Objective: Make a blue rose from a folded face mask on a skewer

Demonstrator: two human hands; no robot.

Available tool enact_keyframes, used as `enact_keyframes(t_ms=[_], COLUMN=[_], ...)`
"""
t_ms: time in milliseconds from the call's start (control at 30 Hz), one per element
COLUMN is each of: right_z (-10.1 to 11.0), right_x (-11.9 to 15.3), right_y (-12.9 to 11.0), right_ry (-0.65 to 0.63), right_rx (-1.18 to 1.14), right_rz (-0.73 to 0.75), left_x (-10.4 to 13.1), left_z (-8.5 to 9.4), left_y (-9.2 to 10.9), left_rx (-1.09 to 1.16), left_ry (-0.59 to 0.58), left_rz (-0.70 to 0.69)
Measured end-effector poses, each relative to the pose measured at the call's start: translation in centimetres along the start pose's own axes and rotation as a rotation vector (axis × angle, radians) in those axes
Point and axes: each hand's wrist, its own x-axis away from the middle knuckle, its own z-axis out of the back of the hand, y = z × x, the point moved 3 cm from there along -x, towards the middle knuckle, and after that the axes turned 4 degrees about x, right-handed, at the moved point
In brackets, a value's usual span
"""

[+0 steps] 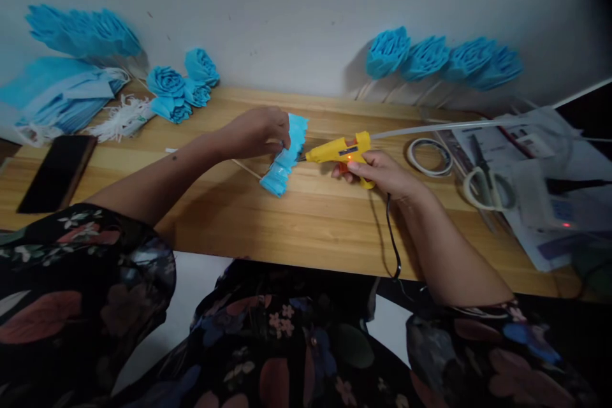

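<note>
Over the desk (325, 229), left grip (265, 132) pinches a blue strip (288, 158), right grip (385, 172) clasps the glue gun (332, 150), whose nozzle (303, 157), if slipping, might burn left grip.

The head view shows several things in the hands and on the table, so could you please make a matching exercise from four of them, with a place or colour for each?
1. glue gun
2. blue strip
3. phone
4. scissors

A. in the left hand
B. yellow, in the right hand
C. pale handles, right of the tape roll
D. dark, toward the table's left end

Pairs: 1-B, 2-A, 3-D, 4-C
</note>
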Motion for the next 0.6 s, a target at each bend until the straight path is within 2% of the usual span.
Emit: enact_keyframes(t_ms=[67, 133, 233, 300, 400, 500, 533, 600], right_z=[0.1, 0.1, 0.2, 0.2, 0.1, 0.0, 0.0, -0.1], right_x=[0.0, -0.1, -0.2, -0.2, -0.2, -0.1, -0.1, 0.0], right_y=[0.1, 0.4, 0.8, 0.9, 0.9, 0.7, 0.6, 0.5], right_ry=[-0.009, -0.013, -0.023, -0.022, -0.025, -0.029, -0.029, -0.035], right_rx=[-0.001, -0.01, -0.029, -0.047, -0.07, -0.075, -0.075, -0.074], right_rz=[-0.002, -0.01, -0.013, -0.01, -0.001, 0.007, 0.008, 0.005], left_x=[-0.8, -1.9, -4.0, -5.9, -9.1, -11.5, -11.9, -12.3], left_z=[0.7, 1.6, 2.6, 2.7, 2.6, 2.1, 1.8, 1.1], left_y=[0.0, -0.5, -2.7, -4.9, -8.6, -11.9, -12.8, -14.1], left_rx=[0.046, 0.12, 0.307, 0.437, 0.527, 0.531, 0.507, 0.44], left_ry=[0.081, 0.213, 0.395, 0.441, 0.454, 0.368, 0.337, 0.287], left_rz=[0.085, 0.231, 0.481, 0.609, 0.718, 0.768, 0.76, 0.66])
